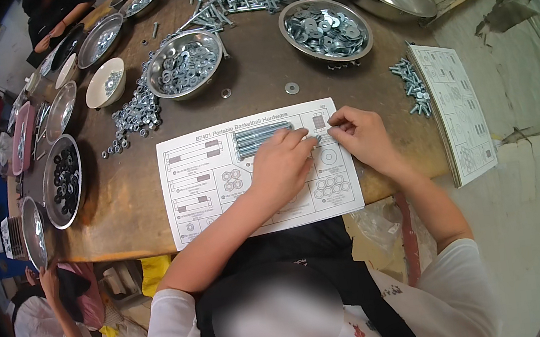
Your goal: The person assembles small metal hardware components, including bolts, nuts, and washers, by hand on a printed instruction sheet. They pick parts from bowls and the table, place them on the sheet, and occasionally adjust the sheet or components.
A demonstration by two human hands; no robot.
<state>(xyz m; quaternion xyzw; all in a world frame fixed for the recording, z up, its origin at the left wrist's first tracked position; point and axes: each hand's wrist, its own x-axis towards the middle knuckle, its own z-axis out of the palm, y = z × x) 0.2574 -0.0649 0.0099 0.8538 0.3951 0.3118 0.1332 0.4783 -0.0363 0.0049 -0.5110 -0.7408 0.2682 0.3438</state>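
A printed hardware sheet, with outline drawings of bolts, nuts and washers, lies on top of a stack of paper before me. Several long silvery bolts are lined up side by side near its top middle. My left hand rests across the sheet, fingers stretched over the right part of the bolts. By its fingertips shows a small grey metal piece, too small to name. At the sheet's right edge my right hand has its thumb and fingers pinched together; what they hold, if anything, is hidden.
Beyond the sheet stand a bowl of nuts and a bowl of washers. Loose nuts and two loose washers lie nearby. Short bolts sit beside another sheet stack. Other people work at the left.
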